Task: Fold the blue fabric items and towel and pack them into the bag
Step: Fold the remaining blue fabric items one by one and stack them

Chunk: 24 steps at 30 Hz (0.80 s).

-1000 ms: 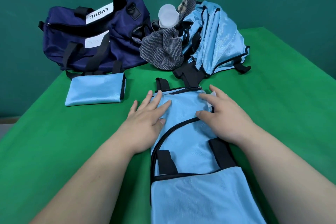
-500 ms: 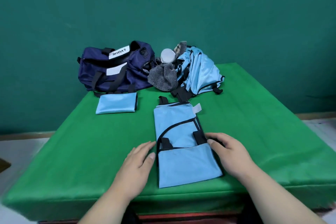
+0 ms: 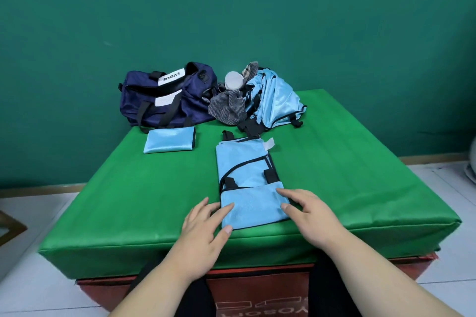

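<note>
Folding the blue fabric item [image 3: 247,175], near-centre on the desk [image 3: 128,201].
Left hand [image 3: 203,229] and right hand [image 3: 309,216] lie flat, released, at its near end; next they probably pinch that end and fold it away.

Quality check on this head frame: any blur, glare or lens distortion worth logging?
Head view: no motion smear on the left hand or right hand; lighting even, with only faint shadows beneath them on the green table; mild sheen on the folded blue piece and the blue fabric heap; the wall bows at its top edge.
</note>
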### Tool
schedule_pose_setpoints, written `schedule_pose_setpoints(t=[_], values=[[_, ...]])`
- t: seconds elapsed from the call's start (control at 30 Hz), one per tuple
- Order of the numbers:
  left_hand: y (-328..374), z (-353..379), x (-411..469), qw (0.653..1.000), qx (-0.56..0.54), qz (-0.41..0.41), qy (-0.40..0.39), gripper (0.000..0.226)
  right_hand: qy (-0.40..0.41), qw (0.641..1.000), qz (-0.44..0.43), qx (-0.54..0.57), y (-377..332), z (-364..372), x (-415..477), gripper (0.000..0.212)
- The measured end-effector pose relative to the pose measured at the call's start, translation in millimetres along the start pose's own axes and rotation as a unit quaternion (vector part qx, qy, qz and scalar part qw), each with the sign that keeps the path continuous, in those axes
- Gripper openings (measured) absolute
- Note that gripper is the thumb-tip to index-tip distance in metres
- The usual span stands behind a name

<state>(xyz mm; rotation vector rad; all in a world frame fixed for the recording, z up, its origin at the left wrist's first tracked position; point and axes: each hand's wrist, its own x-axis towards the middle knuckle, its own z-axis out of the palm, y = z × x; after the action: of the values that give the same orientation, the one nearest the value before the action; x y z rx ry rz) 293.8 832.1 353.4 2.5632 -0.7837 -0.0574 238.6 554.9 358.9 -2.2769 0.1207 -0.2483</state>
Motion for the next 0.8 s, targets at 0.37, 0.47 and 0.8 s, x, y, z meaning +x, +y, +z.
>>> schedule_pose_setpoints(t=[0.37, 0.47, 0.8], values=[[-4.2, 8.2, 22.1, 0.998, -0.015, 0.002, 0.055, 0.065, 0.033, 0.999, -0.019, -0.010, 5.3, 3.1, 16.2, 0.019], [-3.3, 9.7, 31.9, 0.997, -0.020, 0.003, 0.076, 0.063, 0.041, 0.999, -0.011, -0.022, 3.5, 4.2, 24.8, 0.013], [-1.8, 9.0, 44.1, 0.990, -0.062, 0.003, 0.124, 0.050, 0.070, 0.997, 0.017, -0.020, 4.8, 7.5, 38.0, 0.020]])
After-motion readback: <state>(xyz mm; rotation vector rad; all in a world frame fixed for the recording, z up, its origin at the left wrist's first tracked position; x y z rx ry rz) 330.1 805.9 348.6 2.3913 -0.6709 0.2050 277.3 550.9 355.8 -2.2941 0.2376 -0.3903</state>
